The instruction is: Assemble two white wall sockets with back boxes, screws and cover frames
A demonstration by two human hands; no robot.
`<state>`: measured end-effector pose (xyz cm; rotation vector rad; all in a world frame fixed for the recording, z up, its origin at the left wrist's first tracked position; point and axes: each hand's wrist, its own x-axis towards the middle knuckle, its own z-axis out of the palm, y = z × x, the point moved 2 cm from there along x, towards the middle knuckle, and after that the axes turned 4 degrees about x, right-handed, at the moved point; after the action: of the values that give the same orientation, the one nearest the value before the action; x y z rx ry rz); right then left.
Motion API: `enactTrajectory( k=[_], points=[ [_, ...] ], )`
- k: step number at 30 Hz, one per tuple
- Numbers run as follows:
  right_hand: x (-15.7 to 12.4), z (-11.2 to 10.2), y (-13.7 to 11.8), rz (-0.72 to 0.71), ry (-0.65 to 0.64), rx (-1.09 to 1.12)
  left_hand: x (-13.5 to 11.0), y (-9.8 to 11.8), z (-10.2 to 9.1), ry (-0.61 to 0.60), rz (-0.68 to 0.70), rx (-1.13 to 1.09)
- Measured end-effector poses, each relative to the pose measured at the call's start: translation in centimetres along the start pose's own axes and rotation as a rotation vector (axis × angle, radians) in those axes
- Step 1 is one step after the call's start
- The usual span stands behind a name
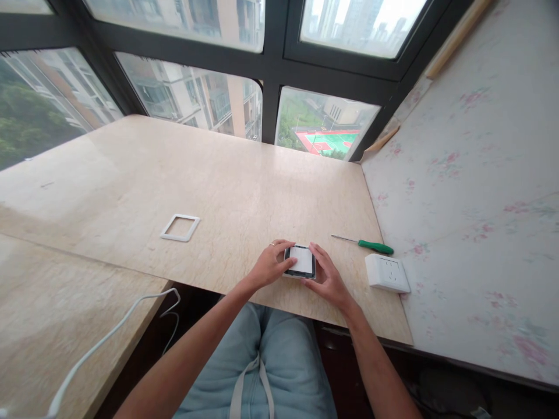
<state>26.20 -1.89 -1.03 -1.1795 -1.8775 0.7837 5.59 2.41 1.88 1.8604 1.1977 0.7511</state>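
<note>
A white wall switch [302, 260] with a dark border lies near the front edge of the stone sill. My left hand [272, 265] grips its left side, the thumb resting on the white face. My right hand [326, 274] closes round the right side, thumb at the near edge and fingers at the far corner. A white square cover frame [180, 227] lies flat on the sill to the left, apart from both hands. To the right is a screwdriver [369, 245] with a green handle, its shaft pointing left.
A white socket box [388, 273] stands against the flowered wall [476, 192] at the right. Dark-framed windows [273, 70] rise behind the stone sill [244, 186]. A white cable [109, 333] hangs over the edge of the lower-left ledge. My legs are below the front edge.
</note>
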Motion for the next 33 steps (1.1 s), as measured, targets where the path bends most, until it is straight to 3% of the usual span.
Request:
enactTrajectory(
  k=[15,27,33],
  points=[
    [0.0,0.4,-0.1,0.016,-0.01,-0.061,-0.4,1.5,-0.4,-0.114,0.166,0.602],
    [0.2,0.2,-0.3,0.118,0.027,0.082,-1.2,-0.4,-0.2,-0.127,0.118,0.373],
    [0.4,0.2,-0.4,0.143,0.044,0.135,-1.1,-0.2,0.0,-0.114,0.122,0.356]
  ],
)
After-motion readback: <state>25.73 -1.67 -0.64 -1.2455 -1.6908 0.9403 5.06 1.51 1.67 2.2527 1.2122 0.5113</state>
